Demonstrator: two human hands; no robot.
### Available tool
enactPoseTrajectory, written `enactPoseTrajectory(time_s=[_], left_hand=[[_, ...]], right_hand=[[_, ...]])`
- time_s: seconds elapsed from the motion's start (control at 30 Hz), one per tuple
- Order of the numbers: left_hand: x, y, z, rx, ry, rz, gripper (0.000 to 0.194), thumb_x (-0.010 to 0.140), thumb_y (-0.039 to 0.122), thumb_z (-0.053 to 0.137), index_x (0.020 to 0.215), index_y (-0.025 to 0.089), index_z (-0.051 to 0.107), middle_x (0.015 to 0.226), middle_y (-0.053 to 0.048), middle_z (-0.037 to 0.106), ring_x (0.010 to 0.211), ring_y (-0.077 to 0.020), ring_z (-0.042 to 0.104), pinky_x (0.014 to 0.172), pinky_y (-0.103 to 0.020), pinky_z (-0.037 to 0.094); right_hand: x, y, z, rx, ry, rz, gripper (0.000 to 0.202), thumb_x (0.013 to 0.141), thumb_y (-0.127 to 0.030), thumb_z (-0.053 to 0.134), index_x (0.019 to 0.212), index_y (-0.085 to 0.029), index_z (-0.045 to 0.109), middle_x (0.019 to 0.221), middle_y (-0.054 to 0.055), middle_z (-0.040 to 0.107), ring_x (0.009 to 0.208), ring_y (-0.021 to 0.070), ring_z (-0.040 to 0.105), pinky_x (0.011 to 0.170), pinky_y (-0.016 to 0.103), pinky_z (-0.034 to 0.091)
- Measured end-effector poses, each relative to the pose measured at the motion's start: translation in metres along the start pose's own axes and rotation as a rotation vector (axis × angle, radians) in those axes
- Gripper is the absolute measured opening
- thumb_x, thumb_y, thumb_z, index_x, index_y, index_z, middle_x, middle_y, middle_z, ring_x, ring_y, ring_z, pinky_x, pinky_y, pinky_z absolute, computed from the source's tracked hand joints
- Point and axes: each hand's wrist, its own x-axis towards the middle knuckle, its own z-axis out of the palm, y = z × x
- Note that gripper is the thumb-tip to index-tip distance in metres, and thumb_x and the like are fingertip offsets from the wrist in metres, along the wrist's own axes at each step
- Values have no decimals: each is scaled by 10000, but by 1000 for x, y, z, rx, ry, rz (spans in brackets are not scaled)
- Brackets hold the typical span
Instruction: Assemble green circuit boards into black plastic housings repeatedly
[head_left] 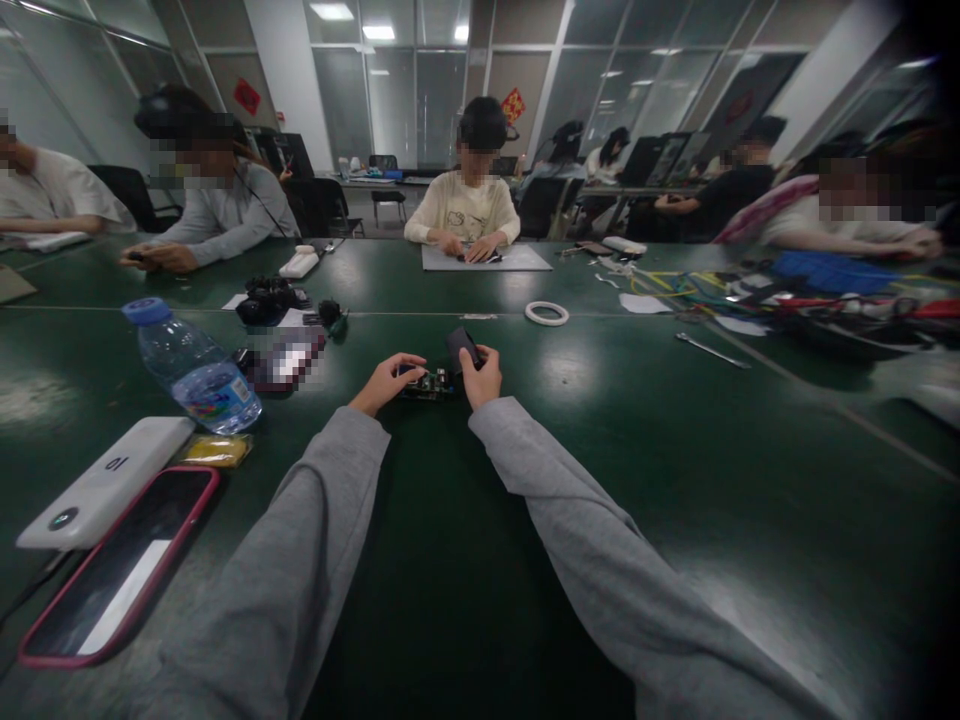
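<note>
Near the middle of the green table, my left hand (391,382) has its fingers closed on the left end of a small circuit board (429,384). A dark rectangular piece (459,349) is pinched in my right hand (482,376), tilted just above the board's right end. Small light and metallic parts show on top of the board between the two hands. Both forearms are in grey sleeves.
A water bottle (196,370), a white power bank (109,485), a yellow packet (217,450) and a red-edged phone (120,570) lie left. Beyond are a white ring (547,314), a wrench (712,350), tangled cables (817,310) and a person opposite (469,205).
</note>
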Motion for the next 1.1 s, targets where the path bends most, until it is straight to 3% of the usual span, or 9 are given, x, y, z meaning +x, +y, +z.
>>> enactPoseTrajectory(time_s=[1.1], left_hand=[[-1,4,0,-32,-32,-26,431,733,398,646,1096,172,598,1056,-86,645,963,-200,587,889,-383,434]], right_hand=[[1,6,2,15,-2,-21,459,775,-454,593,1125,-164,525,1056,96,591,935,205,565,880,350,429]])
